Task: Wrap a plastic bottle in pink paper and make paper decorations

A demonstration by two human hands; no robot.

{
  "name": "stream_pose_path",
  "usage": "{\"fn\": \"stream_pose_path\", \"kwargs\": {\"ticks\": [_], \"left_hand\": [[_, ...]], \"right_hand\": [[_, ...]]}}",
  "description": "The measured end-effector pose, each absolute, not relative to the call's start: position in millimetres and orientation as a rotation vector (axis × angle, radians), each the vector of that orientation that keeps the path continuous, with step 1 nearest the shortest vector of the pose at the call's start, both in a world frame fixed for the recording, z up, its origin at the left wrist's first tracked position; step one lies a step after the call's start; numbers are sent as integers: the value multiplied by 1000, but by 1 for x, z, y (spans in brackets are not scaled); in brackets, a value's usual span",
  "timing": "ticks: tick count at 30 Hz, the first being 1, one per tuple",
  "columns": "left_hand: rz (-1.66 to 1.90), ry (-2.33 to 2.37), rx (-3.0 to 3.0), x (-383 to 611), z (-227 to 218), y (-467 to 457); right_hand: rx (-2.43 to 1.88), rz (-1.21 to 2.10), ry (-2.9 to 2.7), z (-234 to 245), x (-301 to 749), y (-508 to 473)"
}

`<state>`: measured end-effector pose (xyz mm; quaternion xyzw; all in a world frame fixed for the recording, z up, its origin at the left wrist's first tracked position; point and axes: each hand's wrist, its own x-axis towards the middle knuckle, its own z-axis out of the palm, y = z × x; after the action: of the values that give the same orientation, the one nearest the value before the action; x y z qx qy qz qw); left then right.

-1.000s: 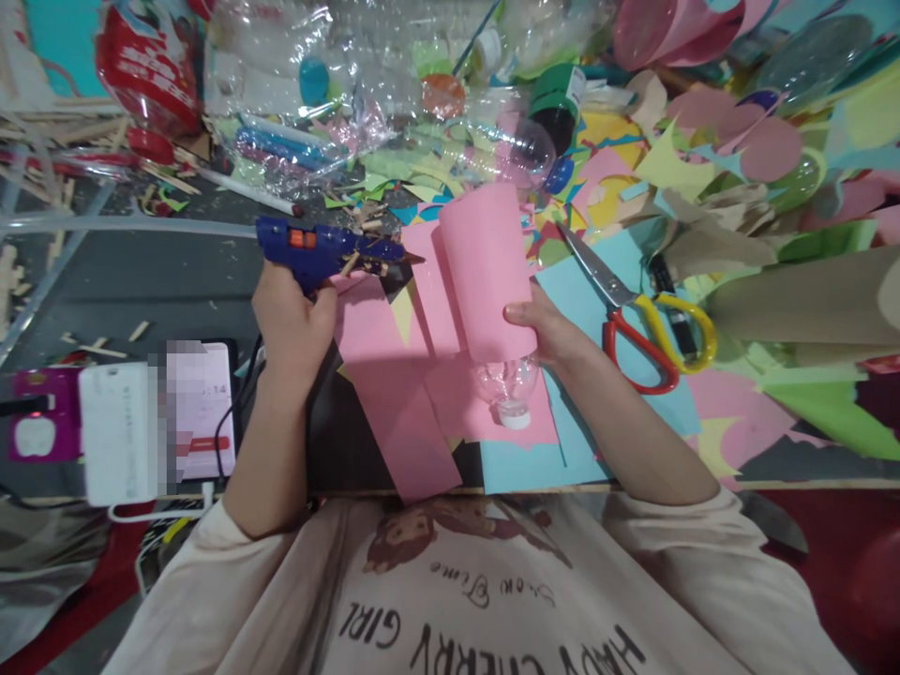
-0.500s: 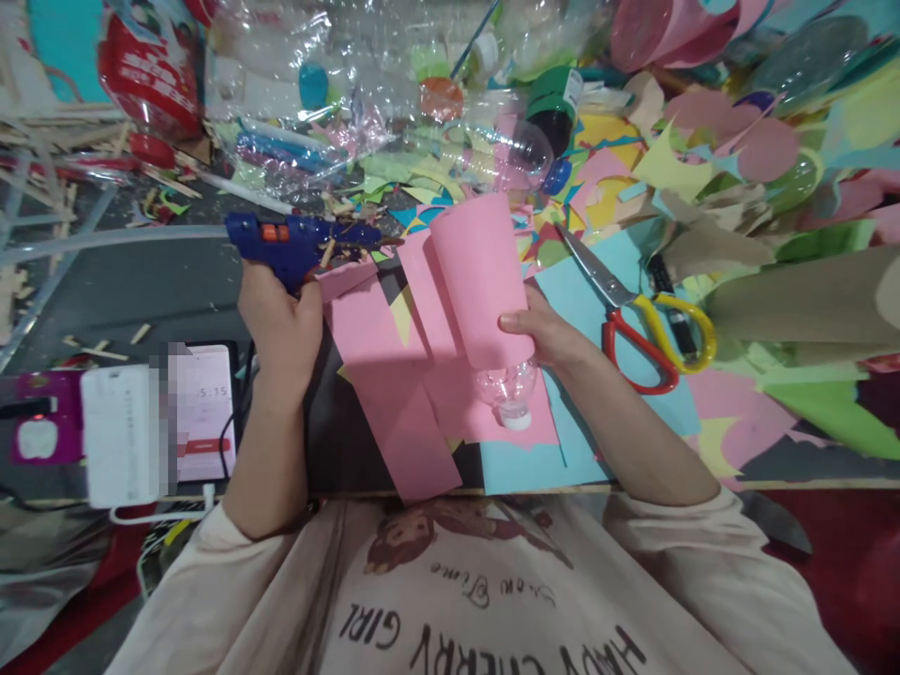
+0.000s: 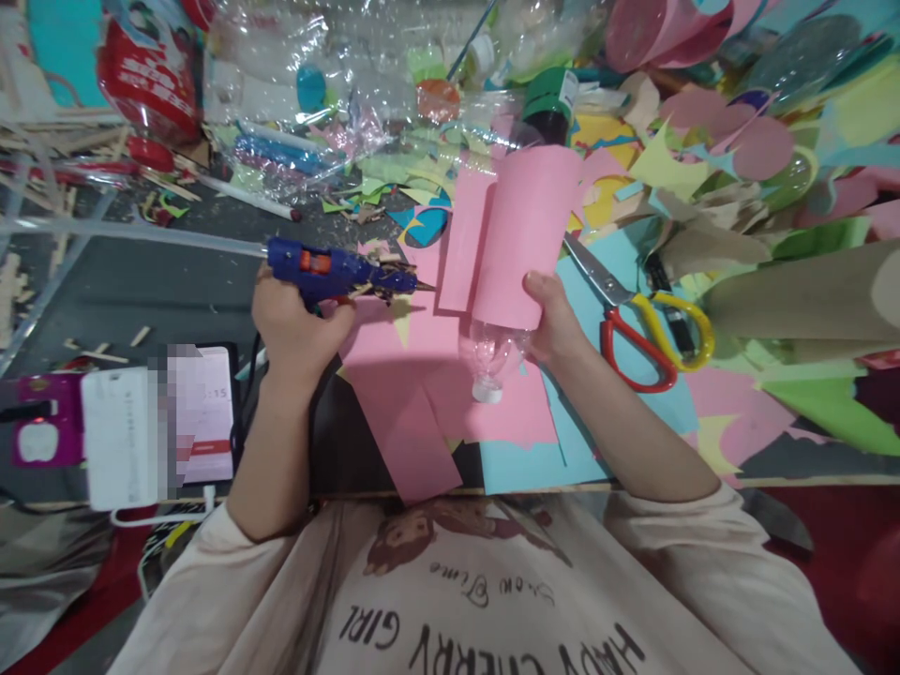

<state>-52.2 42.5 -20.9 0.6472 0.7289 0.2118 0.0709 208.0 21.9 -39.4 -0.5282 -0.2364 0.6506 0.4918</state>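
My left hand (image 3: 295,328) is closed round the handle of a blue glue gun (image 3: 330,267), with a clear glue stick (image 3: 175,240) trailing from its back. The nozzle points right, at the lower edge of a loose pink paper flap (image 3: 468,244); whether it touches is hard to tell. That flap belongs to pink paper (image 3: 527,234) wrapped round a clear plastic bottle (image 3: 496,352), tilted with its white cap (image 3: 487,390) towards me. My right hand (image 3: 559,319) grips the wrapped bottle from the right, thumb on top. Its other fingers are hidden behind.
Scissors (image 3: 619,300) with red and yellow handles lie right of my right hand on blue paper (image 3: 534,469). Pink sheets (image 3: 400,412) lie below the bottle. A phone (image 3: 203,412) and a white box (image 3: 119,436) sit at left. Paper scraps and plastic bottles crowd the back.
The wrapped bottle has moved up and right and tilted the other way, its cap swinging left. My left hand has brought the glue gun right and slightly down, towards the paper flap.
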Motion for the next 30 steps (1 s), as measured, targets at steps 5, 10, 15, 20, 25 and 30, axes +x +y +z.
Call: {"fn": "stream_pose_path", "kwargs": {"ticks": [5, 10, 15, 20, 25, 30], "left_hand": [[538, 2115, 1988, -51, -21, 41], [511, 2081, 1983, -52, -26, 42], [448, 2078, 2004, -57, -32, 44], [509, 2014, 2078, -60, -36, 43], [529, 2044, 2092, -61, -39, 44], [585, 2007, 2131, -65, -40, 44]], "right_hand": [[-1313, 1606, -472, -38, 210, 23], [-1305, 1621, -506, -38, 210, 23], [-1272, 1624, -559, -42, 211, 24], [-1245, 1626, -556, -43, 211, 25], [-1239, 1632, -548, -42, 209, 25], [-1230, 1655, -538, -41, 209, 25]]}}
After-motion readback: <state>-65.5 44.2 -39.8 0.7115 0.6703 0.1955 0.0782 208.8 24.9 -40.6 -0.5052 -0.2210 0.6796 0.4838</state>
